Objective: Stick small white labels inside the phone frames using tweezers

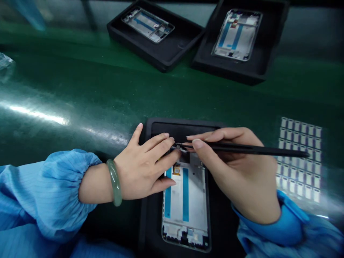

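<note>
I take the near phone frame (197, 197) as the middle of my clock, twelve at the top of my view. At ten to eleven, the left hand (146, 163) lies palm-down with fingers loosely spread, their tips on the frame's upper left. At one to two, the right hand (242, 172) pinches black tweezers (249, 148) between thumb and fingers, the rear end pointing to three. The tips meet the frame's twelve o'clock end beside the left fingertips; I can't tell what, if anything, they grip.

I'd judge the step in hand to be fine placing or adjusting at that end; the next move seems to call for a steady left hand and a light touch near the orange connector (176, 170).

The frame, with blue strips (185, 195), lies in a black tray (185, 122). Farther out, at half past eleven, a second tray (161, 55) holds one similar frame (147, 24); at one, a third tray (228, 71) holds another frame (238, 34). At half past two lies a sheet of small pale pieces (299, 159).
</note>
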The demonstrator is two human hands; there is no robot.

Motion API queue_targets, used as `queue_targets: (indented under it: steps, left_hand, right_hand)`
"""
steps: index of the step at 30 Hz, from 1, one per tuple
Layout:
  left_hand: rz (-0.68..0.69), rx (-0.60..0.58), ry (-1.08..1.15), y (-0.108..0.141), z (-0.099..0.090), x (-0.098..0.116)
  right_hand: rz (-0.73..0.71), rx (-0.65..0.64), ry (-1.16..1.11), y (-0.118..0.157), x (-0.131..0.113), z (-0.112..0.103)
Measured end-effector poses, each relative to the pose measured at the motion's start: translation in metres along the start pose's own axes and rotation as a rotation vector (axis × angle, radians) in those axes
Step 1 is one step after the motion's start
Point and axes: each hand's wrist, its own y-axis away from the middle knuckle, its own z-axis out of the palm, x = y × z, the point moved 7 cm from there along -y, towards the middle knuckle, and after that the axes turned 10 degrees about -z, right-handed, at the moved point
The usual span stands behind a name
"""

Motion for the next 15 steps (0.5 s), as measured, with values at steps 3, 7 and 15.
queue_targets:
  steps: [3, 7, 15]
  left_hand:
    - [-0.004, 0.002, 0.004, 0.0, 0.0002, -0.0003]
    - [-0.005, 0.001, 0.004, 0.0004, 0.0008, -0.0001]
    - [-0.014, 0.003, -0.013, 0.0001, 0.0024, -0.0003]
  right_hand:
    - [0.0, -0.004, 0.008, -0.0004, 0.0002, 0.0005]
    - [0.002, -0.001, 0.015, -0.0009, -0.0013, 0.0006]
    - [-0.012, -0.005, 0.027, -0.0005, 0.0005, 0.001]
